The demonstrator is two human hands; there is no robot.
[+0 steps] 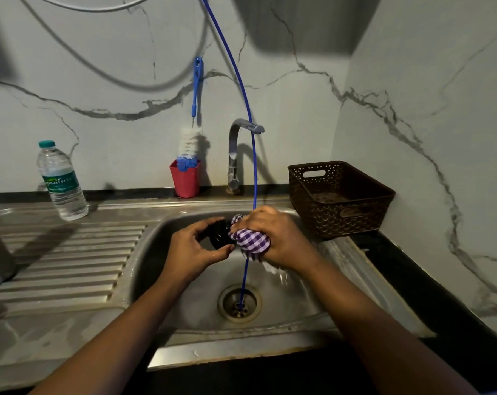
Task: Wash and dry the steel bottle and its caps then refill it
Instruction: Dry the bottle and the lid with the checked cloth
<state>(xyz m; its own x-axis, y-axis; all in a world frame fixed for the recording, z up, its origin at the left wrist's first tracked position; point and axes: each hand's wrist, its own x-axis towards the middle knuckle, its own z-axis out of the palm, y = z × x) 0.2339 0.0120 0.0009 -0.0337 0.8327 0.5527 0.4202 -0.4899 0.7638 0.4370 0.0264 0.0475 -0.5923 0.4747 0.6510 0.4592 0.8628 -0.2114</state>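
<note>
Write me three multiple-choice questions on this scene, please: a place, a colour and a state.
1. Where does the plastic water bottle stand?
A) in the brown basket
B) on the drainboard left of the sink
C) on the floor

2. What colour is the cup holding the brush?
A) red
B) green
C) yellow

3. What is the right hand doing?
A) hanging idle
B) turning the tap
C) gripping a checked cloth

1 B: it stands on the ribbed steel.
2 A: plainly red.
3 C: its fingers curl round the cloth, against the black cap in the left hand.
</note>
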